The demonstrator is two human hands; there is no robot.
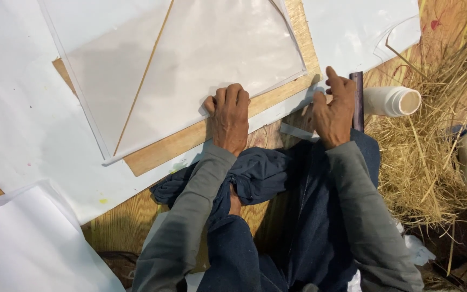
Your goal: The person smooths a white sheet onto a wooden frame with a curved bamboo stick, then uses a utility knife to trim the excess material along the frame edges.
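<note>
Your left hand (229, 116) is pressing flat, fingers curled, on the thin paper sheet (201, 59) at the board's (163, 148) near edge. Your right hand (335, 108), half open, is fingering a paper strip (297, 131). Paper looks light, limp and tearable; you are best gripping beside the thin stick (144, 75).

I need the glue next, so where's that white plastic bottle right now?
In the head view the white plastic bottle lies on its side at the right, on the straw, just beyond the dark stick by the right hand.
</note>
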